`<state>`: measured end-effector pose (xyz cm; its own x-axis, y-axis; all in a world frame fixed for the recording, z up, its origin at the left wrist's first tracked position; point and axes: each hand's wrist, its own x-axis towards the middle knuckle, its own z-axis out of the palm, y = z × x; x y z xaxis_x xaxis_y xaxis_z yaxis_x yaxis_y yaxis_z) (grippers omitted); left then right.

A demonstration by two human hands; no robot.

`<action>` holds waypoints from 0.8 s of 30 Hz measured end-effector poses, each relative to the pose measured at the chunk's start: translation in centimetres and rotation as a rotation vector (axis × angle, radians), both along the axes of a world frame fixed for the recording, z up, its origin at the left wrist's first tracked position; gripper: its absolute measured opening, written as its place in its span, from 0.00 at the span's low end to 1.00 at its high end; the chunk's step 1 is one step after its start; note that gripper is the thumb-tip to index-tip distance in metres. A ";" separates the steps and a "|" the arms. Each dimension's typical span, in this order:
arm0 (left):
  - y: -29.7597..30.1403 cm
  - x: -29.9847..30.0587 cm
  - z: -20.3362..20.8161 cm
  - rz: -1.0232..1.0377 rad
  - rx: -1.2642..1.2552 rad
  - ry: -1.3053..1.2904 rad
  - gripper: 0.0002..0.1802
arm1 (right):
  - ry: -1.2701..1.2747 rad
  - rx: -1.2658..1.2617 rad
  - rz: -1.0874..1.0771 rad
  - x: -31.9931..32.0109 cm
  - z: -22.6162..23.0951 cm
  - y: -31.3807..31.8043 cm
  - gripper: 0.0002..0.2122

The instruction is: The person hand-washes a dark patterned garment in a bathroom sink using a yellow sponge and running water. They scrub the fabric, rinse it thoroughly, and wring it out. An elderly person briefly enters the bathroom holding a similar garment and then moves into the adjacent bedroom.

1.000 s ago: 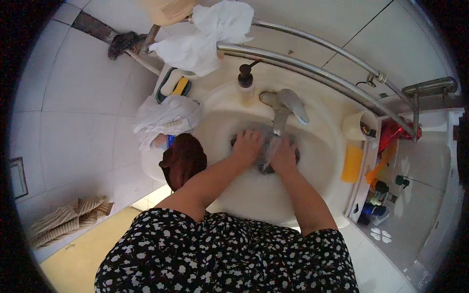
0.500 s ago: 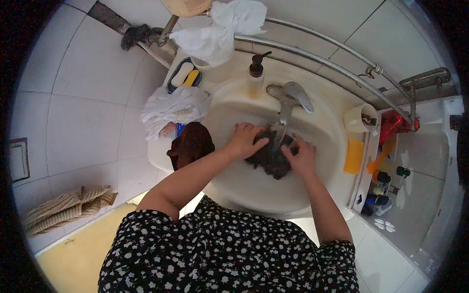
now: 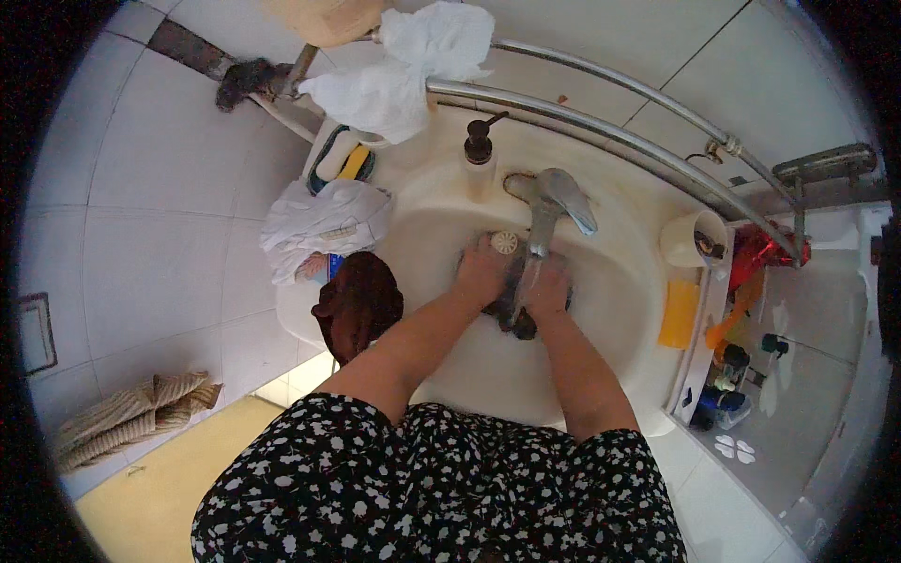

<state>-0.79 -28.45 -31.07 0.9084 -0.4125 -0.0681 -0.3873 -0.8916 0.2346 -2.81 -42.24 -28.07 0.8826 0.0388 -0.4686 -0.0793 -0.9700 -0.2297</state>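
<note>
In the white sink [image 3: 450,366], a dark wet cloth [image 3: 519,325] lies bunched in the basin under the faucet [image 3: 546,208]. Water runs from the spout onto it. My left hand [image 3: 481,274] grips the cloth's left side, fingers pointing to the back and partly lost in the folds. On the other side my right hand [image 3: 548,283] is closed on it too, its fingertips partly hidden by the faucet and the cloth. A round slotted drain cover [image 3: 505,243] shows beside my left fingers. The cloth's exact kind cannot be made out.
A pump bottle [image 3: 480,164] stands behind the basin. On the left rim are a soap dish [image 3: 340,161], white cloth [image 3: 324,225] and dark brown cloth [image 3: 358,302]. At the right are a cup [image 3: 690,240] and orange-yellow block [image 3: 678,314]. Metal rails [image 3: 601,127] cross the back.
Both hands have moved closer together, and the cloth is squeezed narrower between them. The drain cover has come into sight. The whole view has shifted slightly.
</note>
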 end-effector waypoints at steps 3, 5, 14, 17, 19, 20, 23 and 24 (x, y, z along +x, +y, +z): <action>0.2 1.4 1.3 0.095 -0.262 0.256 0.16 | 0.081 0.442 -0.298 0.7 -4.8 -3.4 0.24; 1.3 1.3 3.8 -0.017 -0.302 0.440 0.19 | -0.083 1.002 -0.720 -0.2 -1.4 -3.3 0.21; 2.2 -3.9 8.2 -0.283 -0.189 0.139 0.32 | -0.031 0.279 0.195 -4.6 4.4 -2.2 0.20; 2.1 -3.2 11.1 -0.439 0.053 0.496 0.34 | 0.287 0.622 0.123 -4.1 6.8 -3.4 0.18; 2.0 -3.2 11.2 -0.612 0.236 0.509 0.34 | 0.563 0.939 -0.128 -4.2 7.2 -4.0 0.17; 2.0 -3.3 11.3 -0.610 0.264 0.543 0.32 | 0.577 0.891 -0.197 -4.0 7.6 -4.1 0.17; 2.2 -3.6 11.6 -0.609 0.334 0.632 0.28 | 0.373 0.642 -0.249 -2.5 7.3 -3.7 0.16; 2.5 -3.7 11.8 -0.612 0.347 0.652 0.26 | 0.145 0.487 -0.162 -2.3 5.5 -3.2 0.16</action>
